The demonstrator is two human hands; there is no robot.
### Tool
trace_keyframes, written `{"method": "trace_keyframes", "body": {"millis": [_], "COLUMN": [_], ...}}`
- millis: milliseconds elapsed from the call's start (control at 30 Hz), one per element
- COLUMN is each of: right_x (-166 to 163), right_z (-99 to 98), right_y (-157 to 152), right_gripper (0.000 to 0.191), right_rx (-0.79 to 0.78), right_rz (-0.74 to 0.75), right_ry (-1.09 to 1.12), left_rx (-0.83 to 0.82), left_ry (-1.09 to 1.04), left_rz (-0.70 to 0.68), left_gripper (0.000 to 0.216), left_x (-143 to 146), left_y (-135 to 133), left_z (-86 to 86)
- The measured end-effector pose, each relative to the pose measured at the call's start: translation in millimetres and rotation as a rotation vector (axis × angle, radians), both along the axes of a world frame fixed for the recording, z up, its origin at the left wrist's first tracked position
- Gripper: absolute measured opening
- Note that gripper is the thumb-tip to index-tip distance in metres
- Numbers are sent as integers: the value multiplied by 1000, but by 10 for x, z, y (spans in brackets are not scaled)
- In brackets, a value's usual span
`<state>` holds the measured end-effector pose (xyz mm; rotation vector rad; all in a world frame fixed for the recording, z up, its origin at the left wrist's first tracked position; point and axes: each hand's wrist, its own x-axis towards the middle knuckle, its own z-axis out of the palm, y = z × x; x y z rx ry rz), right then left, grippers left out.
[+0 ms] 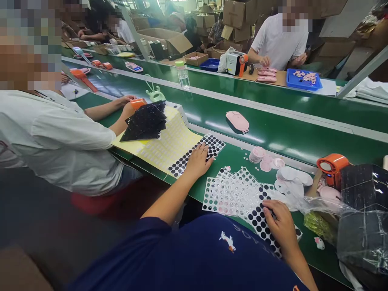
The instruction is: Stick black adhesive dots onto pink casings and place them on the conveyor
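My left hand (198,160) lies flat, fingers stretched, on a sheet of black round dot stickers (209,147) at the table's near edge. My right hand (280,223) rests with fingers curled on another black dot sheet (260,220) close to my body; whether it pinches anything is unclear. Between the two lies a peeled sheet with empty holes (232,192). A pink oval device (237,121) lies on the green conveyor belt (287,133) beyond.
A co-worker on my left holds an orange item (138,103) over black sheets (145,121) and a yellow label sheet (169,145). Pink round parts (266,159), an orange fan (332,166) and plastic-wrapped black stacks (363,210) lie at right. A bottle (183,74) stands across the belt; another person works there.
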<state>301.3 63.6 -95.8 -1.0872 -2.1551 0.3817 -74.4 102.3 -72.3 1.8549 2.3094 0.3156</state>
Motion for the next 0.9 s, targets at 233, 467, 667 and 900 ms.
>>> {"method": "trace_keyframes", "body": {"millis": [233,467,667,900], "right_x": [-2,63,87,78], "right_z": [2,-61,-87,-57], "right_y": [-1,40,106,84], "right_gripper": [22,27,29,31], "right_rx": [-13,23,111,102], "right_rz": [0,36,86,61], "right_ry": [-7,-33,-54,-70], "left_rx": [-150,95,501,40], "left_ry": [-78,-210,0,239], "left_rz": [-113,-124,-151,501], "left_gripper": [80,65,49,97], "left_x": [-175,-439,-585,-1139], "left_y": [297,138,-230,-414], "left_z": [-130,82,749,1322]}}
